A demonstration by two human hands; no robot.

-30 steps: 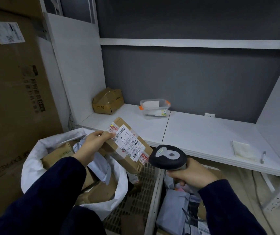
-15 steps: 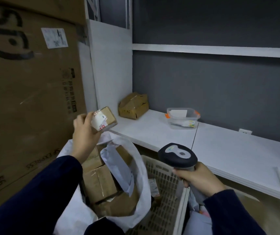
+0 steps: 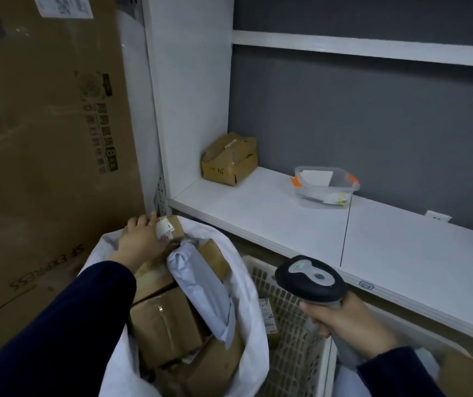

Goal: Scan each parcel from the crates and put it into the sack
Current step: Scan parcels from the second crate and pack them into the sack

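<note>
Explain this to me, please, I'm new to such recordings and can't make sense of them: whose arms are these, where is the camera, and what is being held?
No machine here: these are a person's two bare hands, filmed by a camera worn on their head, looking forward and down. The left hand holds a small parcel at the far rim of the white sack, which already contains cardboard boxes. The right hand holds a barcode scanner near a white plastic crate. Behind, a white shelf carries a brown box and a clear tub; a big carton stands at the left.
</note>
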